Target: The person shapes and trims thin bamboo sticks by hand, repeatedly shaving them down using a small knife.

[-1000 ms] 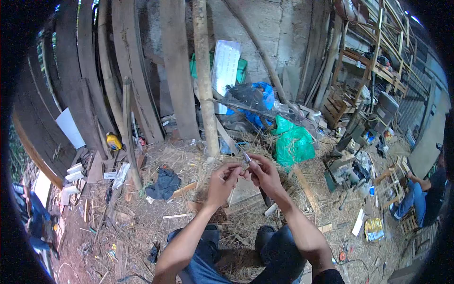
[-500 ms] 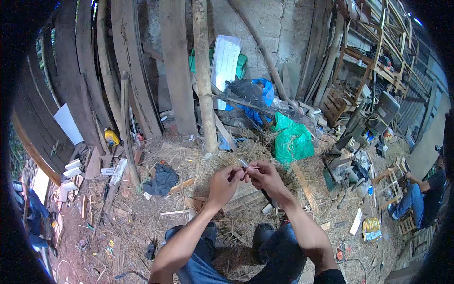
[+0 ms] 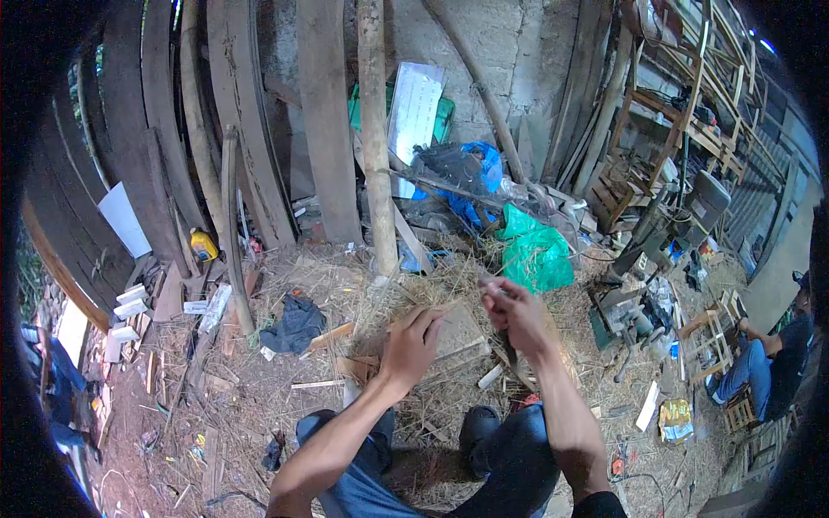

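My right hand [image 3: 518, 319] is closed around a slim knife-like tool [image 3: 509, 351]. Its dark part sticks out below the fist, and a pale tip shows above the fingers; the grip hides its middle. To the left, apart from it, is my left hand [image 3: 410, 347], its fingers drawn together and pointing up to the right. A thin pale line shows at those fingertips, too small to name. Both hands are above the straw-strewn ground, in front of my knees.
A wooden post [image 3: 377, 164] stands ahead, with a green plastic bag [image 3: 537, 252] to its right. Black cloth or plastic [image 3: 295, 325] lies on the left among wood scraps. A seated person [image 3: 773, 354] is on the right; another person's legs [image 3: 62, 388] show at far left.
My hands, which were together, have moved apart. The right hand with the tool has shifted right; the left hand has turned slightly, its fingers straighter. The view has shifted a little.
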The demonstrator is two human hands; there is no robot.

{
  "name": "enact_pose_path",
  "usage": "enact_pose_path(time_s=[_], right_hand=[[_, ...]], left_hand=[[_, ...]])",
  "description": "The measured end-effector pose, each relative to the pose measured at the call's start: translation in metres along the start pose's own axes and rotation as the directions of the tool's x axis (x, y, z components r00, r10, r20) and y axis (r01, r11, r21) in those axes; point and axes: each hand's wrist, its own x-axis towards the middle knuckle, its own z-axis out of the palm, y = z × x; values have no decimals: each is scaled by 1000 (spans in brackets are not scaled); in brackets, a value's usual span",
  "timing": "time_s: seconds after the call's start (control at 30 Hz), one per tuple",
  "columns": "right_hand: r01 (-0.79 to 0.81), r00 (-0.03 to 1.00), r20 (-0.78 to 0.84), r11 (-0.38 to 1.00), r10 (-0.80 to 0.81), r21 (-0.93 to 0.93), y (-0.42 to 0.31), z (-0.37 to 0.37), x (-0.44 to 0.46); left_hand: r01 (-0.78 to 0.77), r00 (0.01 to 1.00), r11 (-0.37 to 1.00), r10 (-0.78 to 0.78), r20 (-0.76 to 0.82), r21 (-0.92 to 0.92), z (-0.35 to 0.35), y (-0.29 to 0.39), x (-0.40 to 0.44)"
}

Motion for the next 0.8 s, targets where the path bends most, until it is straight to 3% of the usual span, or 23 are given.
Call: enact_pose_path(time_s=[0.1,0.17,0.23,0.3,0.53,0.63,0.8], right_hand=[[-63,989,133,998,65,-17,14,23,-5],[-106,979,180,992,93,68,13,29,-7],[-82,988,141,992,68,96,16,19,0],[-76,994,87,985,63,158,15,6,6],[-160,973,186,981,137,113,13,26,-5],[-147,968,216,985,125,86,15,19,-1],[-119,976,183,993,115,10,10,14,1]], left_hand=[[-10,1000,1000,11,-15,22,3,10,4],[-43,999,997,44,-17,70,7,6,1],[-72,997,991,74,-16,116,12,-5,-3],[-260,963,929,268,5,263,14,-16,-4],[-205,979,940,202,39,273,13,2,-1],[-290,955,935,296,3,206,12,-3,1],[-125,991,981,116,64,151,10,4,-2]])
